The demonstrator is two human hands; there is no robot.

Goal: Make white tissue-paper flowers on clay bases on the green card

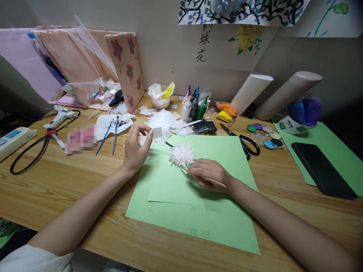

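Observation:
Between finger and thumb of my left hand (137, 145) is a small white paper piece (157, 132), raised above the upper left of the green sheets (198, 223). My right hand (210, 174) is closed round a thin wooden stick (214, 182), whose tip points left near the lower edge of a fluffy pale pink and white paper flower (182, 155). The flower lies on the green paper, with a short dark piece (169, 144) at its upper left. My right fingers are close to its lower right side.
White paper scraps (161, 120) are heaped behind the flower. Black scissors (241, 140) lie at the right edge of the green paper. Glue bottles (201, 108), a bowl (160, 99), blue brushes (115, 138), a glue gun (59, 117) and a black phone-like slab (321, 170) surround the work area.

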